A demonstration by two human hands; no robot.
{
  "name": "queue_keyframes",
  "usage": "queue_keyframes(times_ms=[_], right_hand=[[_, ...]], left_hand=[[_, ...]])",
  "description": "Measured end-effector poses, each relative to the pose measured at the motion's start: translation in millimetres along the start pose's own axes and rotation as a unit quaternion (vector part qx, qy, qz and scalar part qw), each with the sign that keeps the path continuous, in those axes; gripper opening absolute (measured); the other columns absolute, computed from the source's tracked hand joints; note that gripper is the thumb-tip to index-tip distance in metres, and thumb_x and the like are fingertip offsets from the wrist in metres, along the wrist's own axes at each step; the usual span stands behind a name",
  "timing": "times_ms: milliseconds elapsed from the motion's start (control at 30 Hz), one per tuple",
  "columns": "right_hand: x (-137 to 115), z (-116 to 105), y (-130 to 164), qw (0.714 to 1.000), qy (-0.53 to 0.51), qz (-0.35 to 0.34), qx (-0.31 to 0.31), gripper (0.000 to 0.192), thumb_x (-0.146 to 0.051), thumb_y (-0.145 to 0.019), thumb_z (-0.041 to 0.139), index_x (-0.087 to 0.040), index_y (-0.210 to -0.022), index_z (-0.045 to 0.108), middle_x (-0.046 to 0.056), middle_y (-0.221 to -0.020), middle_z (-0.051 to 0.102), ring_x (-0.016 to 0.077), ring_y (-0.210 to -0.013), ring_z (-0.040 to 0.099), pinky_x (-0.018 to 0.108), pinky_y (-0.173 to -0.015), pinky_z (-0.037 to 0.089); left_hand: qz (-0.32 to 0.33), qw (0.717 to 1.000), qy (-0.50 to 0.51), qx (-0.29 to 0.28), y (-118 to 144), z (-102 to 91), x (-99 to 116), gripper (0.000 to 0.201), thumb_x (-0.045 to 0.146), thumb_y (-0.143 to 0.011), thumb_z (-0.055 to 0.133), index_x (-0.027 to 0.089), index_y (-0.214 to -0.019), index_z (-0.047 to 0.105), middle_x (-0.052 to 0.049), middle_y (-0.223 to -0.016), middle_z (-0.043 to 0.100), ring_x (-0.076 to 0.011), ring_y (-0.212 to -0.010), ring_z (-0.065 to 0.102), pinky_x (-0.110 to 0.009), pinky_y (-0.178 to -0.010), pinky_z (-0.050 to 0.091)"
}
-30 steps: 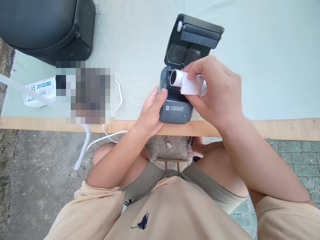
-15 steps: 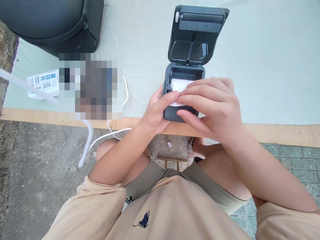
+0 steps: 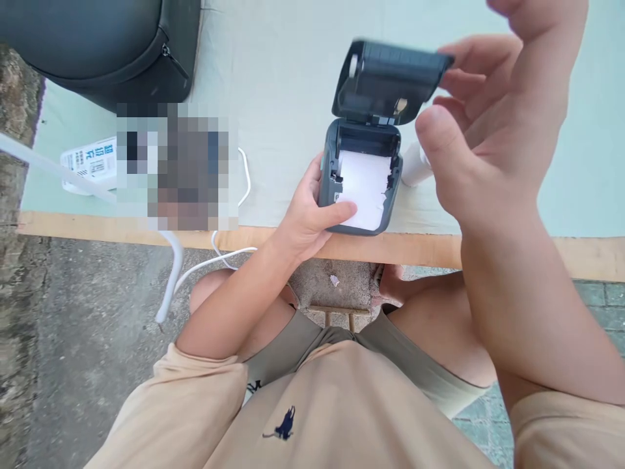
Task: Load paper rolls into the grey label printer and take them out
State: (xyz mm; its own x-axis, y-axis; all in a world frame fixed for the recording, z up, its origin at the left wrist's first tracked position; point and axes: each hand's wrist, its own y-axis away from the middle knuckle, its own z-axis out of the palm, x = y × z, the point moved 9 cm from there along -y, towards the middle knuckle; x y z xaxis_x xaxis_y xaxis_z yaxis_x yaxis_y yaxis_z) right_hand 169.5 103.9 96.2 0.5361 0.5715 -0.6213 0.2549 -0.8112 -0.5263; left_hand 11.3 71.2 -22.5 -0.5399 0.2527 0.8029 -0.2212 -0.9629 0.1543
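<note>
A small dark portable printer [image 3: 396,170] is tilted toward me at the table's front edge. Wrapped around its left side, my left hand [image 3: 307,221] holds it, thumb pressing on the white paper [image 3: 368,176] inside. The paper reaches over the printer's front lip and its right edge looks torn. The hinged lid [image 3: 388,81] is raised and leans forward. At the lid's right edge, the fingertips of my right hand [image 3: 493,124] touch or partly pass behind it. That hand's fingers and thumb are spread apart.
A white cylindrical roll [image 3: 415,166] lies right of the printer, partly behind my right hand. At the left are a black bag [image 3: 107,52], a white box with blue lettering [image 3: 90,163] and a pixelated patch. A white cable [image 3: 209,260] hangs over the table edge [image 3: 254,238].
My right hand has left the paper and moved up to the lid, which has swung somewhat forward. More paper now shows over the printer's front. My left hand still holds the printer.
</note>
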Motion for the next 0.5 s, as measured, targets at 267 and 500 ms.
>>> queue_keyframes(times_ms=[267,500], right_hand=[[-12.4,8.0,25.6,0.996,-0.012,-0.086,-0.015,0.033,-0.029,-0.094,0.07,-0.027,-0.126,0.069,0.007,-0.118,0.07,0.0198,-0.113,0.072,0.037,-0.09,0.068],[-10.2,23.6,41.3,0.993,-0.07,0.058,-0.077,0.056,-0.048,-0.1,0.065,-0.03,-0.152,0.051,0.012,-0.152,0.059,0.0233,-0.13,0.069,0.032,-0.079,0.067]], left_hand=[[-0.012,1.0,0.017,-0.014,0.8,4.8,2.5,0.074,0.038,-0.065,0.104,0.029,-0.126,0.063,-0.007,-0.138,0.077,-0.0397,-0.151,0.063,-0.046,-0.114,0.063],[0.001,0.999,0.034,-0.017,1.5,9.7,6.0,0.05,0.059,-0.087,0.085,0.026,-0.12,0.067,-0.007,-0.126,0.08,-0.0364,-0.137,0.073,-0.044,-0.101,0.067]])
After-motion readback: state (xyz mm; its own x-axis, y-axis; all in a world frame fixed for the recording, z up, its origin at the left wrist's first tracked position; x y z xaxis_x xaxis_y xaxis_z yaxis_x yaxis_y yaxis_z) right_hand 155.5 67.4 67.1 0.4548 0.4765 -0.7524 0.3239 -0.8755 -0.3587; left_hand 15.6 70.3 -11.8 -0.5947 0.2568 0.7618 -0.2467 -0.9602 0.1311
